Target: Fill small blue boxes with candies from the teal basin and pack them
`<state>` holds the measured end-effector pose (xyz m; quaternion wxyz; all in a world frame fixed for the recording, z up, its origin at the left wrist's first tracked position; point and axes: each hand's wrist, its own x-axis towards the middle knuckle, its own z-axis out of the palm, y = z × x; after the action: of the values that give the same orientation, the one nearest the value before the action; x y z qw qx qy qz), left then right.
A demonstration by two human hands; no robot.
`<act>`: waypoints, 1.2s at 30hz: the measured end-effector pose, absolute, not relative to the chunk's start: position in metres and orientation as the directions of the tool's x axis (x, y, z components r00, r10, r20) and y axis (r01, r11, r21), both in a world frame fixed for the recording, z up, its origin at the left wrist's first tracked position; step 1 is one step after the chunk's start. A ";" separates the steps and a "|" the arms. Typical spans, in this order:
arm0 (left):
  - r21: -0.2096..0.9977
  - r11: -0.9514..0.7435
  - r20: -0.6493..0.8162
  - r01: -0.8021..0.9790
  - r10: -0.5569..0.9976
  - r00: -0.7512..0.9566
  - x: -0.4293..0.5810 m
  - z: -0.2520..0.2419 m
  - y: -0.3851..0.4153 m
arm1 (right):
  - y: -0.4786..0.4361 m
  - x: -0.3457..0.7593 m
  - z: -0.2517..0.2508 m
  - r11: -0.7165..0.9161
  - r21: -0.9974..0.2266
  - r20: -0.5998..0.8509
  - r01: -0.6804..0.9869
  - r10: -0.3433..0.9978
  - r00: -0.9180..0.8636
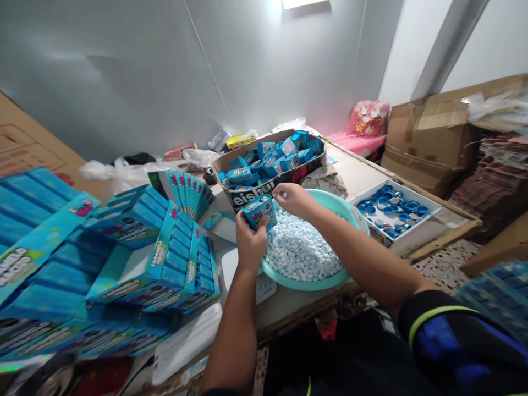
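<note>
Small blue printed cardboard box (260,212) in hand, frame centre.
On my feed, stacked blue display boxes (160,264) crowd the left, a black-fronted carton (274,182) sits behind, wooden table edge (442,242) lower right; most room above the round turquoise plastic basin (311,284). Left hand (251,240) clasps the box; right hand (293,199) beside its top corner, fingers bent, pinch I can't tell.

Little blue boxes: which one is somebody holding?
The blue box in the left hand, by the turquoise bowl; the other boxes lie heaped in the carton or stacked on the left.
</note>
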<state>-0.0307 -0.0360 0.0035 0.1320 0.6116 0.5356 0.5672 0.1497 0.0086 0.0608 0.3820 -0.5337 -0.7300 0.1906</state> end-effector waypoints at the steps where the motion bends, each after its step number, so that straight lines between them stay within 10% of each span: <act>1: 0.767 -0.405 0.561 0.498 0.800 -0.212 -0.031 0.004 -0.035 | 0.008 0.149 0.062 0.356 -0.688 0.350 0.632 0.926 -0.140; 17: 0.852 -0.440 0.519 0.284 0.781 -0.347 -0.030 -0.001 -0.031 | 0.004 0.148 0.067 0.351 -0.668 0.278 0.656 0.936 -0.218; 25: 0.783 -0.520 0.617 0.341 0.718 -0.322 -0.051 0.016 -0.056 | 0.010 0.144 0.039 0.370 -0.477 -0.004 0.797 0.906 -0.423; 36: 0.779 -0.062 0.501 0.624 0.661 -0.559 -0.103 -0.048 -0.125 | 0.016 0.141 0.027 0.425 -0.464 -0.091 0.777 0.850 -0.519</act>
<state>-0.1026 -0.1246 -0.0482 0.0164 0.4694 0.6845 0.5575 0.1409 0.0163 0.0271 0.0790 -0.4842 -0.8403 0.2307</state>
